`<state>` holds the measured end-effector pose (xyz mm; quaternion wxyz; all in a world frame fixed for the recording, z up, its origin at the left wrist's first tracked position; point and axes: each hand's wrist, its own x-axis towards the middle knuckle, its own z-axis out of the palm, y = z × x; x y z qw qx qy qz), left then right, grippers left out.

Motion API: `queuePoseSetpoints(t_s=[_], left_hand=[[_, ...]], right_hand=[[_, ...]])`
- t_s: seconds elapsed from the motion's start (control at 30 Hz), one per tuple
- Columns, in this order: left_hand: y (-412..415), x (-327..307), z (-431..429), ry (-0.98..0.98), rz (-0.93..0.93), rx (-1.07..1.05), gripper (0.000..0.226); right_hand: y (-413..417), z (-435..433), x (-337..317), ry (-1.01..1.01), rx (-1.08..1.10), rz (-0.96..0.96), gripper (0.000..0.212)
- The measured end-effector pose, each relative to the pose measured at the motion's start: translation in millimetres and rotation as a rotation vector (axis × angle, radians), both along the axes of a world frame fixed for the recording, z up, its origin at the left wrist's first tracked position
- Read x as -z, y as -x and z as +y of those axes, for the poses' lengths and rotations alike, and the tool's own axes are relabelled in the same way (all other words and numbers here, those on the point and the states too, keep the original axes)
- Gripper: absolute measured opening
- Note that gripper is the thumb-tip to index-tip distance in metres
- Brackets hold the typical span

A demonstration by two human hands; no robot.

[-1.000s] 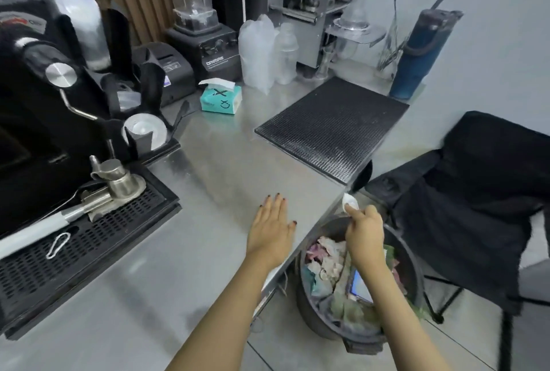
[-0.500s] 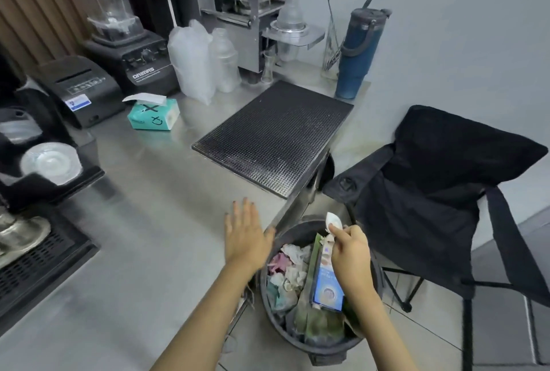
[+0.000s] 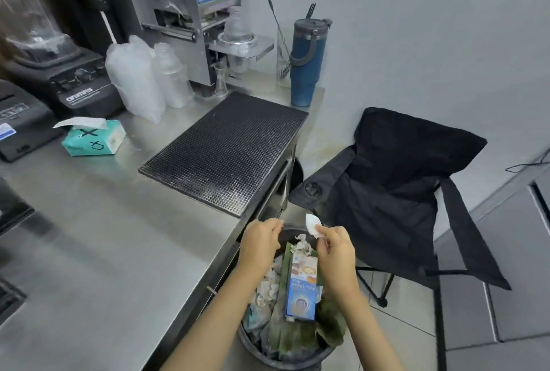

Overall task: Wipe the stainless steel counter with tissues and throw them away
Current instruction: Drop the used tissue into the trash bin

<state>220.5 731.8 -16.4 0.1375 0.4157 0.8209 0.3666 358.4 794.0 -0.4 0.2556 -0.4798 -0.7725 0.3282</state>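
A white tissue (image 3: 312, 224), pinched in the right hand (image 3: 334, 247) above the far rim of the full trash bin (image 3: 259, 349) beside the stainless steel counter (image 3: 104, 236), is best released nearer the middle; whether anything is held in the bent left hand (image 3: 259, 241) cannot be told.

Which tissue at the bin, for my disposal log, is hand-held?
The white tissue pinched by the right hand over the bin; others lie crumpled inside it.
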Motion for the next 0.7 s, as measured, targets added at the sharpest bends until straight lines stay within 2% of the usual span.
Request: queuePoseSetpoints(t_s=[0.07, 0.17, 0.2, 0.23, 0.33, 0.37, 0.4, 0.47, 0.5, 0.53, 0.6, 0.67, 0.7], left_hand=[[-2.5, -4.0, 3.7, -0.014, -0.035, 0.072, 0.036], [-3.2, -5.3, 4.7, 0.052, 0.171, 0.069, 0.041], [-1.9, -5.7, 6.2, 0.056, 0.19, 0.082, 0.041], [-1.9, -7.2, 5.0, 0.041, 0.163, 0.107, 0.044], [-1.5, -8.2, 5.8, 0.052, 0.08, 0.311, 0.076], [-1.6, -7.8, 4.8, 0.058, 0.026, 0.309, 0.077], [-1.2, -7.3, 3.6, 0.021, -0.05, 0.269, 0.066], [1.0, -10.5, 1.3, 0.0, -0.001, 0.129, 0.013], [2.8, -11.7, 1.6, 0.013, 0.099, 0.089, 0.017], [2.3, -11.8, 1.5, 0.032, 0.174, 0.076, 0.039], [4.0, -15.1, 0.9, 0.016, 0.267, 0.062, 0.058], [5.6, -14.3, 1.6, -0.023, 0.308, 0.021, 0.056], [6.1, -15.9, 1.4, -0.027, 0.309, 0.051, 0.046]], right_hand=[[-0.1, 1.2, -3.8, 0.009, 0.01, -0.001, 0.03], [-0.8, 0.2, -7.9, 0.013, 0.03, 0.012, 0.03], [-1.8, 0.2, -9.4, 0.011, 0.049, 0.02, 0.03], [-1.5, 0.0, -9.9, 0.009, 0.047, 0.017, 0.029], [-2.4, -1.5, -10.6, 0.002, 0.061, 0.022, 0.029], [-2.5, -3.0, -11.7, 0.002, 0.068, 0.03, 0.029], [-2.6, -5.1, -12.6, -0.001, 0.074, 0.037, 0.029], [-3.5, -8.0, -13.9, -0.009, 0.085, 0.045, 0.028], [-3.6, -8.7, -14.5, -0.016, 0.09, 0.049, 0.028], [-3.5, -9.6, -15.1, -0.022, 0.093, 0.054, 0.027], [-2.6, -10.8, -16.0, -0.034, 0.099, 0.058, 0.027], [-1.8, -11.6, -15.7, -0.041, 0.105, 0.059, 0.027], [-1.0, -12.3, -15.3, -0.044, 0.107, 0.059, 0.027]])
